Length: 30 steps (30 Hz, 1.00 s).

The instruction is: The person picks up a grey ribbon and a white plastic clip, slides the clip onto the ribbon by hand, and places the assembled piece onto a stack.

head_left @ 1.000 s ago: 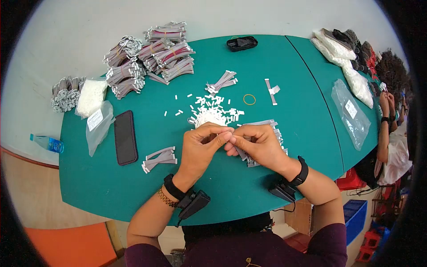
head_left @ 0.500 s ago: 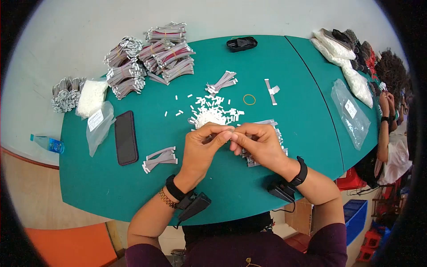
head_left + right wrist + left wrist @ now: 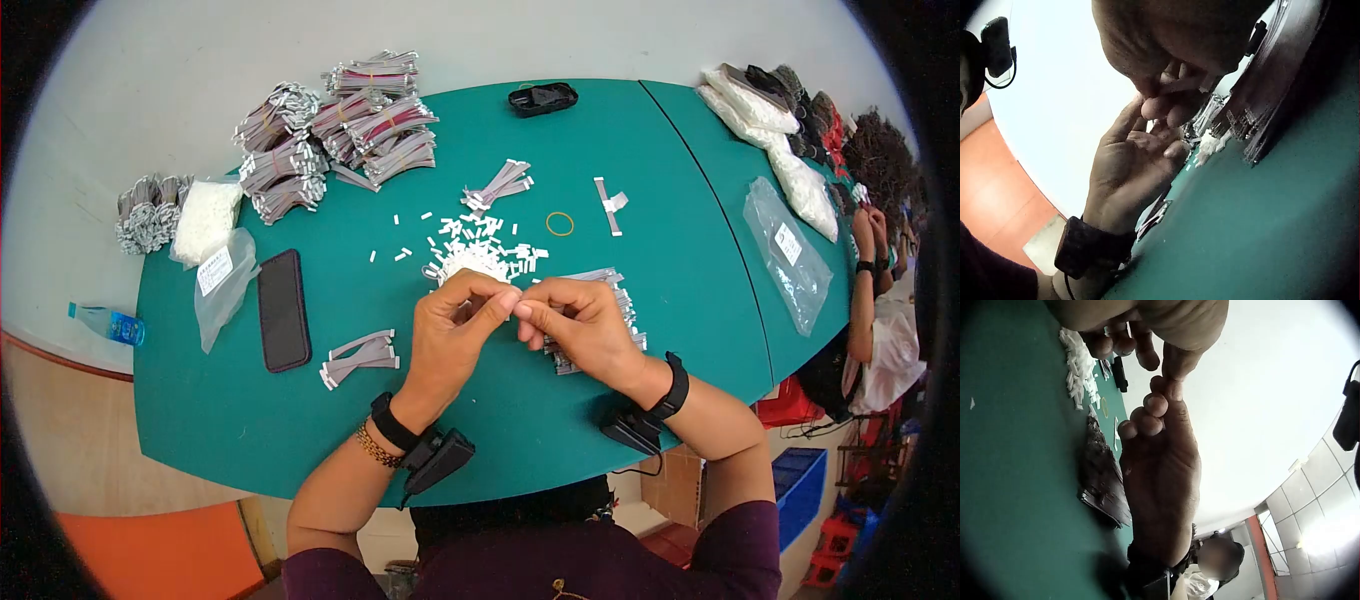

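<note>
My left hand (image 3: 450, 335) and right hand (image 3: 585, 325) meet tip to tip over the table, in front of a heap of small white plastic pieces (image 3: 475, 262). The left thumb and forefinger pinch something small, which the fingertips hide. In the right wrist view a flat ribbon cable (image 3: 1184, 84) shows under the fingers of my right hand, pinched toward the left fingertips. Below the right hand lies a stack of grey ribbon cables (image 3: 625, 300) with white ends. A few more cables (image 3: 362, 358) lie left of my left hand.
Bundled cables (image 3: 375, 120) are piled at the back left, near a bag of white pieces (image 3: 207, 220). A phone (image 3: 285, 310) lies at left. Farther back are loose cables (image 3: 500, 185), a rubber band (image 3: 560, 223) and a black case (image 3: 543, 98). Another person (image 3: 890, 330) sits at right.
Both hands stay nearly in place, with small shifts of the fingertips. The cable end visible under my right hand a second ago is now hidden. Things on the table have not moved.
</note>
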Each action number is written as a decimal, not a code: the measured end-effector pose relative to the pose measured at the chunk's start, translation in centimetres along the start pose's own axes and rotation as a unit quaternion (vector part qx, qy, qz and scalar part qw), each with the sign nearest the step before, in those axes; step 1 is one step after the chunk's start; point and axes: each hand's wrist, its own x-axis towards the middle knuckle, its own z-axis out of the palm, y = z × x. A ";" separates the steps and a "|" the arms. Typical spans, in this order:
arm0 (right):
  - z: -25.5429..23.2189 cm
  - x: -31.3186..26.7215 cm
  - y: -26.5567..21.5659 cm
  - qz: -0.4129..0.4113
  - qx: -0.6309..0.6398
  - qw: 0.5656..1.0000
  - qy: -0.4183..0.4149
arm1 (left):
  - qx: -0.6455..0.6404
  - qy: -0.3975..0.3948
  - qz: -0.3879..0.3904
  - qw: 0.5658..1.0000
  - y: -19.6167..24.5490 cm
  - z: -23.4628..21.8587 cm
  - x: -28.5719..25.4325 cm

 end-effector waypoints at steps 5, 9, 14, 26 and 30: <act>-0.1 0.1 -0.1 0.000 0.014 1.000 0.005 | 0.021 -0.020 -0.035 0.999 0.5 -0.2 0.2; -0.5 0.5 0.1 -0.004 0.045 0.999 0.028 | 0.145 -0.015 -0.039 0.989 -0.1 -1.2 0.7; -1.1 0.8 0.0 -0.012 0.056 0.997 0.053 | 0.452 -0.058 0.113 0.883 -0.3 -1.6 0.7; -1.0 0.6 -0.1 -0.015 0.056 0.997 0.047 | 0.510 -0.080 0.127 0.847 0.0 -1.1 0.5; -1.1 0.8 0.1 -0.019 0.054 0.997 0.042 | 0.489 -0.088 0.130 0.858 -0.2 -1.4 0.6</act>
